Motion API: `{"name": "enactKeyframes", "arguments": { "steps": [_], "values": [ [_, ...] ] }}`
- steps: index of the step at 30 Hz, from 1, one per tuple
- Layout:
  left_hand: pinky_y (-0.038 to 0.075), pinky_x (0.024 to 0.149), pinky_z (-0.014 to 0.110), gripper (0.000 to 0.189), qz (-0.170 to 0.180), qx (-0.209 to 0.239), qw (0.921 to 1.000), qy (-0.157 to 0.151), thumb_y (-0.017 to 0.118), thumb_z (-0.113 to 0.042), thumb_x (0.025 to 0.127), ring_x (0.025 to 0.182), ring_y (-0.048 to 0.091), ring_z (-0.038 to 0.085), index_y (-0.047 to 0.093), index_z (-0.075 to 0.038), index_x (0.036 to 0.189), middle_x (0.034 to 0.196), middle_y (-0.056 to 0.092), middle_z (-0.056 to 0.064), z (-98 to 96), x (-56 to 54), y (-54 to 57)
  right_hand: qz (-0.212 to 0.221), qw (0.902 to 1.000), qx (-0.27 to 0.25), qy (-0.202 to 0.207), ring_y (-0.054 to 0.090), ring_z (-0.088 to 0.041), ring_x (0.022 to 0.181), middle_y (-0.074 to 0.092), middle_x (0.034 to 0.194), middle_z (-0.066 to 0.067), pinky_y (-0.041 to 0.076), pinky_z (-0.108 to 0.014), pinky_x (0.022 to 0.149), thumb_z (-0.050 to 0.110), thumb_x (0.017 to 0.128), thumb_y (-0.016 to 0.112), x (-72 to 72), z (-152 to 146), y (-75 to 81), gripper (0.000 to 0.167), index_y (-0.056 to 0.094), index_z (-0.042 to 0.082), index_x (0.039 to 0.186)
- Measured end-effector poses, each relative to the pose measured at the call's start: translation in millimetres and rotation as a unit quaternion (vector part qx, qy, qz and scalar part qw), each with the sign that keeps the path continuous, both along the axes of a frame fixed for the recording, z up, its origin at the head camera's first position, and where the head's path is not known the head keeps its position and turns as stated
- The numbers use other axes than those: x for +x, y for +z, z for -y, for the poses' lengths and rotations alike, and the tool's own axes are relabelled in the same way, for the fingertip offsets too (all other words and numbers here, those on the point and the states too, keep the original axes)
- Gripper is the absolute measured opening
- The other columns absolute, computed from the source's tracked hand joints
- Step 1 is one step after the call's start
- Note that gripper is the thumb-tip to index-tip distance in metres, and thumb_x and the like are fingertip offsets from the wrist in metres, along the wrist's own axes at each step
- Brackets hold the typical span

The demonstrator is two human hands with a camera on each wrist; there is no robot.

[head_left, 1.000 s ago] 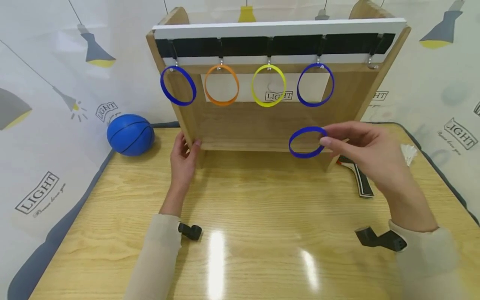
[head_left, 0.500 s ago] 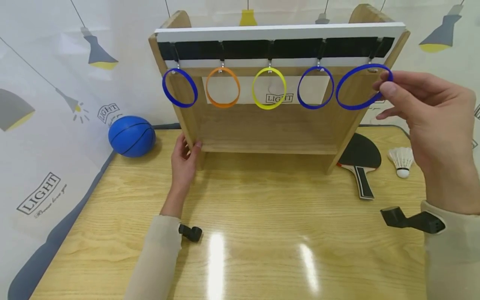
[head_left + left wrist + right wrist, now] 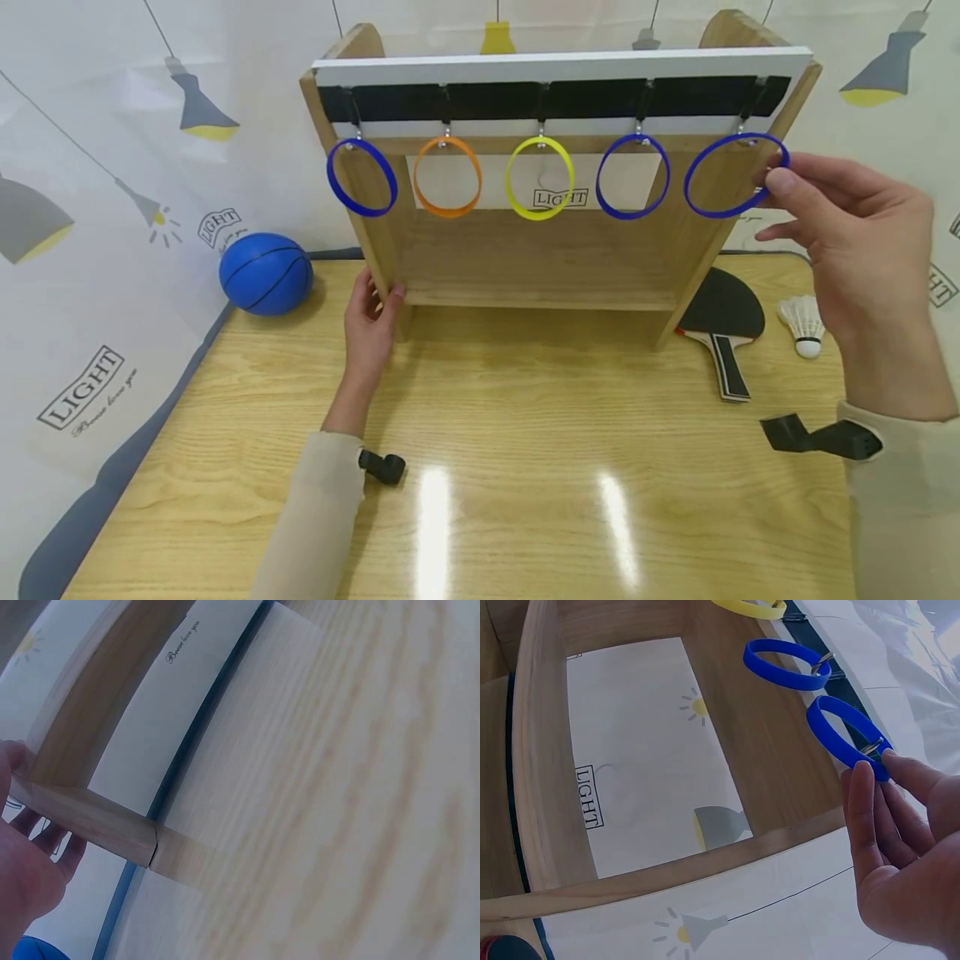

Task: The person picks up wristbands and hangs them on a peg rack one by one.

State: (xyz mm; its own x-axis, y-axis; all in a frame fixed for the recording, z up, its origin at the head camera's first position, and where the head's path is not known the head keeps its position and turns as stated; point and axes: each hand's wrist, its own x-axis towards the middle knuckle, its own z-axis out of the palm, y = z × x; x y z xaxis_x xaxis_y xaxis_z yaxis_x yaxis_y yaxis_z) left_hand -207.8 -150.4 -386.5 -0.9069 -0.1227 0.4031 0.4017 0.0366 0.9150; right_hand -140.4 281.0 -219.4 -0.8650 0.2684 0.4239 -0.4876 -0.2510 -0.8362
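Observation:
My right hand [image 3: 862,242] pinches the right edge of a blue silicone wristband [image 3: 687,185] between thumb and fingers. The band is at the rightmost hook [image 3: 741,127] of a wooden rack [image 3: 525,250]; in the right wrist view the metal hook [image 3: 871,747] shows inside its loop. Another blue wristband [image 3: 598,185], a yellow wristband [image 3: 507,179], an orange wristband [image 3: 417,185] and a further blue wristband [image 3: 332,185] hang from the other hooks. My left hand [image 3: 369,333] grips the rack's left side panel [image 3: 97,817] low down, fingers behind it.
A blue ball [image 3: 266,273] lies left of the rack. On the right, a black table tennis paddle [image 3: 723,308] rests partly behind the rack's side, with a white shuttlecock [image 3: 802,321] beyond it. Printed fabric [image 3: 112,275] stands behind the wooden table [image 3: 525,467].
My right hand has carried the blue wristband up and right from before the lower shelf to the rightmost hook, then shifted only slightly. My left hand keeps its hold on the rack.

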Motion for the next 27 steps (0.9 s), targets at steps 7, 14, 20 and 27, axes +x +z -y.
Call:
{"name": "enactKeyframes", "arguments": {
  "steps": [7, 14, 20, 27],
  "values": [
    [0.044, 0.098, 0.044, 0.047, 0.003, -0.001, 1.0000, 0.000, 0.058, -0.006, 0.098, 0.122, 0.052, 0.030, 0.047, -0.011, 0.144, 0.136, 0.052, 0.017, 0.4, 1.2, -0.4, 0.000, 0.9999, -0.005, 0.009, 0.069, -0.029, 0.088, 0.070, 0.105, -0.022, 0.056, -0.029, 0.059, -0.008, 0.080, 0.075, -3.2, -0.1, -6.0, 0.038, 0.062, -0.018, 0.114],
    [0.044, 0.097, 0.042, 0.048, 0.000, -0.005, 1.0000, 0.002, 0.058, -0.005, 0.098, 0.123, 0.052, 0.031, 0.046, -0.010, 0.145, 0.137, 0.051, 0.018, 0.0, 0.1, 0.6, 0.007, 1.0000, 0.001, 0.007, 0.069, -0.028, 0.090, 0.069, 0.108, -0.020, 0.056, -0.028, 0.061, -0.006, 0.080, 0.076, -2.8, -0.6, -8.1, 0.038, 0.063, -0.017, 0.114],
    [0.044, 0.097, 0.042, 0.048, 0.000, -0.006, 1.0000, 0.002, 0.058, -0.005, 0.098, 0.123, 0.052, 0.031, 0.046, -0.009, 0.145, 0.137, 0.051, 0.018, 0.0, -0.8, 0.6, 0.009, 0.9999, -0.001, 0.012, 0.068, -0.029, 0.092, 0.069, 0.109, -0.021, 0.056, -0.028, 0.061, -0.006, 0.080, 0.075, -3.0, -1.3, -10.1, 0.038, 0.063, -0.017, 0.115],
    [0.044, 0.098, 0.043, 0.047, 0.006, -0.008, 0.9999, 0.004, 0.058, -0.006, 0.098, 0.123, 0.051, 0.030, 0.047, -0.011, 0.144, 0.137, 0.051, 0.015, 0.1, 0.2, -0.1, 0.022, 0.9996, 0.006, 0.016, 0.065, -0.030, 0.095, 0.068, 0.112, -0.021, 0.055, -0.028, 0.058, -0.002, 0.084, 0.074, 0.5, -2.3, -16.5, 0.041, 0.061, -0.015, 0.120]
  ]
}}
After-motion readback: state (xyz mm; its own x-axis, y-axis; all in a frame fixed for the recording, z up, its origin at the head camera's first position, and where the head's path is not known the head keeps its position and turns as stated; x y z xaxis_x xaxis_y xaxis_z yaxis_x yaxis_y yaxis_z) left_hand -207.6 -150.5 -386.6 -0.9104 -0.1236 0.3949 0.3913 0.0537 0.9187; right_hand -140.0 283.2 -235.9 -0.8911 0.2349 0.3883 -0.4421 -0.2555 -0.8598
